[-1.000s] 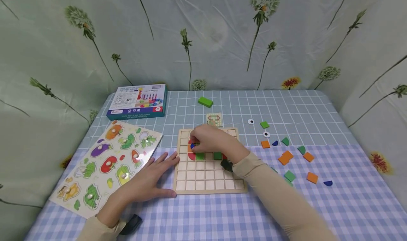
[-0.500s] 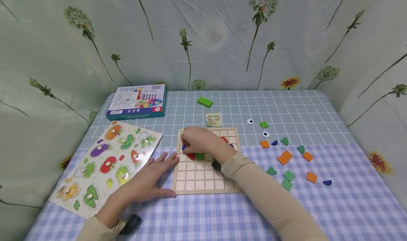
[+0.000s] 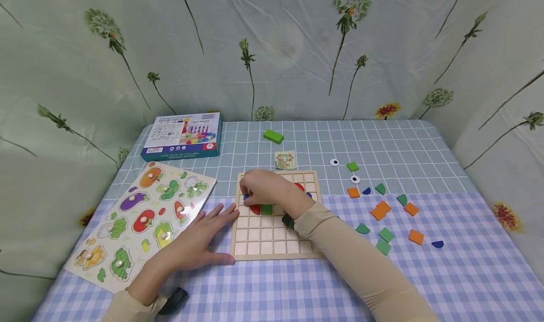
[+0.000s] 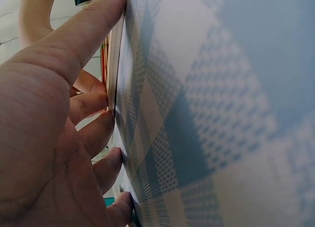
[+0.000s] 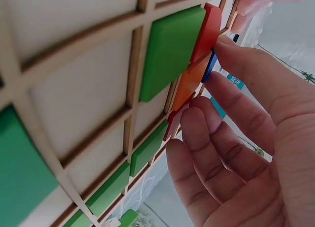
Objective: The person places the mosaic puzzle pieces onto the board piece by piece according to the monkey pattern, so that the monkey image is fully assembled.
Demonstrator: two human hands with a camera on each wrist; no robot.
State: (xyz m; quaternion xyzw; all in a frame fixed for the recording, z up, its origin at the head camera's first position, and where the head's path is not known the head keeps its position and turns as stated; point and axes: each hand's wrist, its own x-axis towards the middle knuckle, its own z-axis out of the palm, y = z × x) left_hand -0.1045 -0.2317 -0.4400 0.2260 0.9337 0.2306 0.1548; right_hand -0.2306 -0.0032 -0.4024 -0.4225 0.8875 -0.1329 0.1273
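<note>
Right hand [image 3: 264, 187] moved left; floral drapes [image 3: 284, 48] flank tablecloth [image 3: 267, 291].

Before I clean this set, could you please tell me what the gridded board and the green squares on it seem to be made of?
The gridded board looks like matte, unpainted wood: pale tan, with darker brown along its cell edges. The green squares are probably painted wood, smooth and fairly matte, judging by their even colour and crisp edges, though plastic is possible.
</note>
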